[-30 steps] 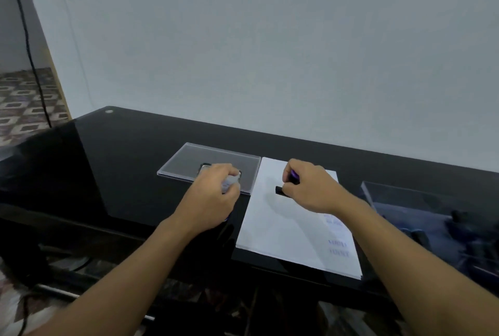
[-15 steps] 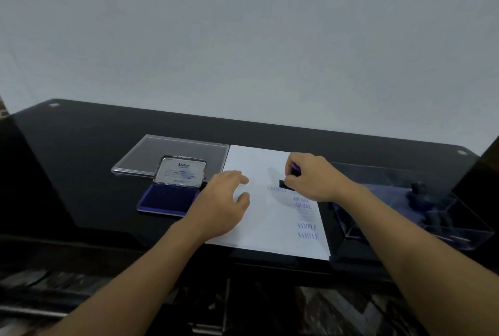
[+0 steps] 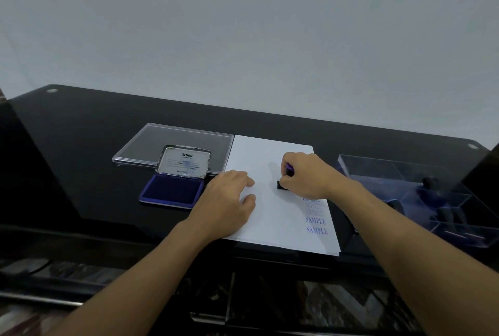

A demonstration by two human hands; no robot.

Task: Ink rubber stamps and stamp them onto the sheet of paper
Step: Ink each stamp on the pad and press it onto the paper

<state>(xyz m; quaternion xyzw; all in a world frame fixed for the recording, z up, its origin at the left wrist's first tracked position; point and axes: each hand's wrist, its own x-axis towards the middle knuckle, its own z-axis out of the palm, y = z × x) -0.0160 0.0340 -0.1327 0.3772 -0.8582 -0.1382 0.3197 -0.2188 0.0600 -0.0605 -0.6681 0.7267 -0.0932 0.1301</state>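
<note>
A white sheet of paper lies on the black glass table, with several blue prints such as "SAMPLE" down its right side. My right hand grips a rubber stamp with a purple handle and black base, pressed down on the sheet above the prints. My left hand rests on the sheet's left edge, fingers loosely spread. The ink pad sits left of the paper, its lid raised and the blue pad exposed.
A clear plastic lid lies flat behind the ink pad. A clear compartment tray holding more dark stamps stands right of the paper. A pale wall rises behind the table. The table's front edge runs just below the sheet.
My left hand left the ink pad, which now stands with its lid up, and came down on the paper's left edge. My right hand set the stamp down on the sheet. The camera panned right.
</note>
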